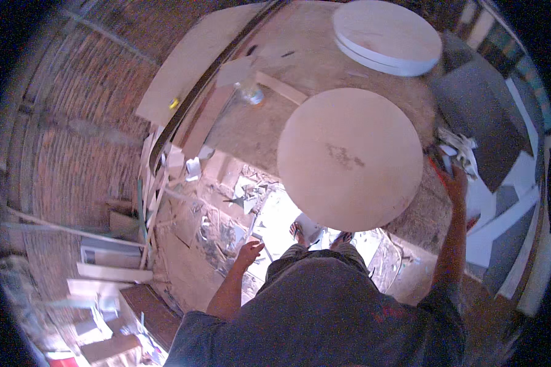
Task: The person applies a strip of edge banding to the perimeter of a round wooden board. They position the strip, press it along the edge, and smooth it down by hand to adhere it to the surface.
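A round wooden disc (349, 156) with a dark smudge in its middle lies on the workbench in front of me. Beyond the disc's right edge, my right hand (455, 183) reaches out, its fingers closed around something red and grey that is too blurred to name. Crumpled whitish cloth or gloves (459, 147) lie just past those fingers. My left hand (248, 252) hangs low on the left, over the littered floor and apart from the bench. Its fingers are curled together, with a small pale bit at their tips that I cannot make out.
Stacked round discs with white edges (389, 37) stand at the far right of the bench. A clear jar (251, 93) and a wood strip (281, 87) lie farther left. Grey and white sheets (483, 116) crowd the right side. Offcuts (110, 272) lean by the brick wall (86, 122).
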{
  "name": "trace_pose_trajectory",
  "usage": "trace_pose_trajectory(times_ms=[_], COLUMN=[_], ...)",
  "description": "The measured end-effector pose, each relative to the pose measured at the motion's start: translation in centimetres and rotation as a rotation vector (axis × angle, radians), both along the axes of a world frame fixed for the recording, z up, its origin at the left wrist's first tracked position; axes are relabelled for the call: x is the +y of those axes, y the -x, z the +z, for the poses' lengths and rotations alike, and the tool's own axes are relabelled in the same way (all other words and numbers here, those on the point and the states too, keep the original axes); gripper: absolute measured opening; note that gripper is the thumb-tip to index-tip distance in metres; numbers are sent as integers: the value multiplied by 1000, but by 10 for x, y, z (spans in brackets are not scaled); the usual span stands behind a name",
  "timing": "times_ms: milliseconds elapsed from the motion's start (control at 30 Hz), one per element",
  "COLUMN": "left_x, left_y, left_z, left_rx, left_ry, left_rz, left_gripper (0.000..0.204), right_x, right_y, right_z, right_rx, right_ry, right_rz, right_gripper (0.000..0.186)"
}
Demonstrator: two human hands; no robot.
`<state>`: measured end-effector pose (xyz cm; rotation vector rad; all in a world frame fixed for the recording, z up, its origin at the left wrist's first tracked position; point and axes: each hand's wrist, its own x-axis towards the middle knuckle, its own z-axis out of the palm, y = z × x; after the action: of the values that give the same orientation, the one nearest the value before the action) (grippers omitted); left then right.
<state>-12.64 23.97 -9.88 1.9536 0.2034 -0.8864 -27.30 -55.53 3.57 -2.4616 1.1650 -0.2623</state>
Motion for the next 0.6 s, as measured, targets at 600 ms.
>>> trace_pose_trajectory(times_ms=[600], left_x=[75], left_y=[-47], left_z=[-5], left_rx=[193], left_ry=[-105], left_rz=[-98], left_gripper=[61], right_x=[116], right_y=[61], right_z=[195], right_rx=[-1395], right_ry=[-823], right_rz=[388], right_gripper=[53])
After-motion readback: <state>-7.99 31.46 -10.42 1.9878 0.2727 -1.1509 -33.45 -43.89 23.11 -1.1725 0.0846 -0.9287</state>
